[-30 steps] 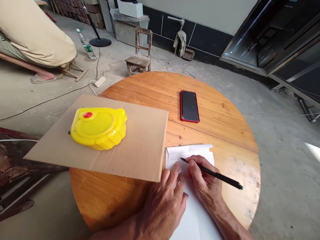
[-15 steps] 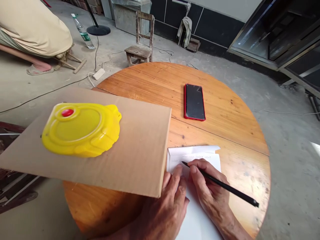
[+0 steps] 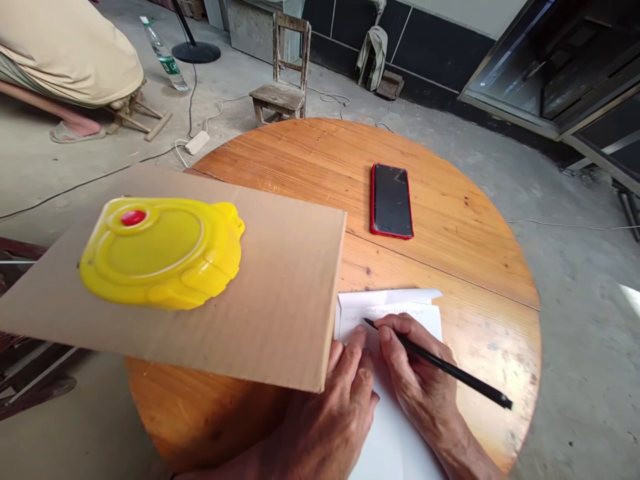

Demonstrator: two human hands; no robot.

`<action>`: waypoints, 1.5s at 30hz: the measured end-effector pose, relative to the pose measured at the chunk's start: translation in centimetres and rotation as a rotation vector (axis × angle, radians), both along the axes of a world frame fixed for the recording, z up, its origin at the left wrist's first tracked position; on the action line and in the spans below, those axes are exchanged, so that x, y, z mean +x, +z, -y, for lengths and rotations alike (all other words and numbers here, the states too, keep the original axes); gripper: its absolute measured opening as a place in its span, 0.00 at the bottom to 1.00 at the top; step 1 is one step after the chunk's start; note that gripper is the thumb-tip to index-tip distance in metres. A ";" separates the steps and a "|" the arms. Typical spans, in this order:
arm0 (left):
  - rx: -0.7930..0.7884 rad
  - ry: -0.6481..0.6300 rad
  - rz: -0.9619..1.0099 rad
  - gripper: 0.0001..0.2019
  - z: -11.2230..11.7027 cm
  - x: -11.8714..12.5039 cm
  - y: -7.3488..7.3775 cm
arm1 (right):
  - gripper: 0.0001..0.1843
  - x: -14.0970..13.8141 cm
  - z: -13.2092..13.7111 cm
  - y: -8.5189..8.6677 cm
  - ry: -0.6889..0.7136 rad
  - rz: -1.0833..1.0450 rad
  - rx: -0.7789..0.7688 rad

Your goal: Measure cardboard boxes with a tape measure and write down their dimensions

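Note:
My right hand (image 3: 417, 380) pinches a black pen (image 3: 440, 365), its tip on a white sheet of paper (image 3: 395, 440) that bears a few small lines of writing near its folded top edge. My left hand (image 3: 333, 413) lies flat with fingers stretched on the paper's left part, beside the corner of a brown cardboard sheet (image 3: 270, 300). A yellow plastic tape measure case (image 3: 160, 252) with a red button rests on the cardboard. All lie on a round wooden table (image 3: 310, 167).
A phone in a red case (image 3: 391, 200) lies face up on the table's far side. A small wooden chair (image 3: 280, 93), a power strip with cables (image 3: 197, 142) and a plastic bottle (image 3: 163, 53) are on the concrete floor. Another person sits at top left (image 3: 65, 60).
The view has dipped and shifted, so the cardboard and yellow case look larger and further left. The pen tip stays near the same line of writing; both hands keep their places.

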State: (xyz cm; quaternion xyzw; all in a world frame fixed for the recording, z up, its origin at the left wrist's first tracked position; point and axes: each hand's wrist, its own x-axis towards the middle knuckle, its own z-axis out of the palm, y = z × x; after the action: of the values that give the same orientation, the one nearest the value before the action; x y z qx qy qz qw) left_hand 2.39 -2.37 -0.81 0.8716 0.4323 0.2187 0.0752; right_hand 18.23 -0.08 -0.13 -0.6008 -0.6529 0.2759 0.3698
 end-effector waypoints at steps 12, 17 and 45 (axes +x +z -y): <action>-0.024 0.005 0.013 0.15 0.1 0.0 0.1 | 0.06 -0.1 0.0 0.1 0.009 0.019 0.005; -0.010 0.013 0.007 0.15 0.1 0.0 0.1 | 0.06 -0.1 0.0 0.1 0.007 0.021 -0.007; 0.005 0.024 0.008 0.16 0.0 -0.1 0.2 | 0.06 -0.1 -0.1 0.2 0.049 0.056 0.004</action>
State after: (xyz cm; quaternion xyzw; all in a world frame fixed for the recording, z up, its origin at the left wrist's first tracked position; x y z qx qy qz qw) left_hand 2.27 -2.32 -0.59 0.8656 0.4418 0.2243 0.0723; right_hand 18.13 0.02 0.11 -0.5912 -0.6783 0.2665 0.3457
